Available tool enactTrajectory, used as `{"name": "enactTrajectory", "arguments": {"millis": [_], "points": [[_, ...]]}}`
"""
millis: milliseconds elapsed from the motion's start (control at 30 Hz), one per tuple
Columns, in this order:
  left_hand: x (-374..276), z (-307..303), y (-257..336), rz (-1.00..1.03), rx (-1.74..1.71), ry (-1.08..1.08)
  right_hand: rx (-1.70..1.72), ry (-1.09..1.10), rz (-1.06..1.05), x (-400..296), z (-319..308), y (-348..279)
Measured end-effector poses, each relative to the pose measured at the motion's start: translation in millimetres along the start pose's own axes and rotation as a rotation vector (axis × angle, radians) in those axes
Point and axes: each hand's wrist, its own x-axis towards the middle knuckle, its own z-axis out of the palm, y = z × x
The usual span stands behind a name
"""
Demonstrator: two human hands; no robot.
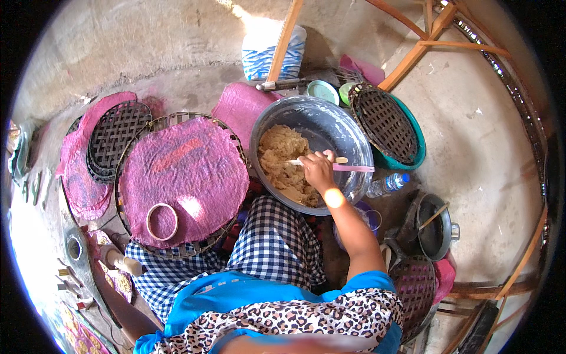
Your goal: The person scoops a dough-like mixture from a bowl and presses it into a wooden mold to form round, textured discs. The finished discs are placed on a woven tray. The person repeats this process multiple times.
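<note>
My right hand (316,168) reaches into a large dark basin (340,119) and is closed around a slim pink plastic implement (353,168). A pale stick end (341,160) also pokes out beside my fingers, and a whitish tip points at the dough-like beige mass (283,150) in the basin. Against my lap rests a round woven tray (181,252) covered by a pink cloth (190,163). A pale ring (162,221) lies on that cloth. My left forearm (119,301) extends down at the lower left; its hand cannot be made out.
Right of the basin are a water bottle (389,184), a teal basin (418,146) topped by a woven tray (384,124), and a dark pan (435,241) with a stick across it. More woven trays (119,132) are stacked left. Wooden posts (285,40) stand at the back.
</note>
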Motion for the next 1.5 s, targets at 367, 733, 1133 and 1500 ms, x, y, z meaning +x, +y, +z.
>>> {"name": "enactTrajectory", "arguments": {"millis": [367, 733, 1133, 1500], "points": [[6.6, 3.2, 10.4, 0.025, 0.017, -0.083, 0.039, -0.027, 0.039, -58.1, -28.1, 17.3], [58.8, 78.1, 106.6, 0.197, 0.088, -0.272, 0.966, -0.512, 0.618, -19.4, -116.3, 31.4], [7.3, 353.9, 190.4, 0.962, 0.109, -0.858, 1.971, -0.52, 0.308, 34.8, -174.0, -35.6], [6.3, 417.1, 134.0, 1.025, 0.254, -1.12, -0.278, 0.268, -0.132, 50.2, -223.0, -63.3]]}}
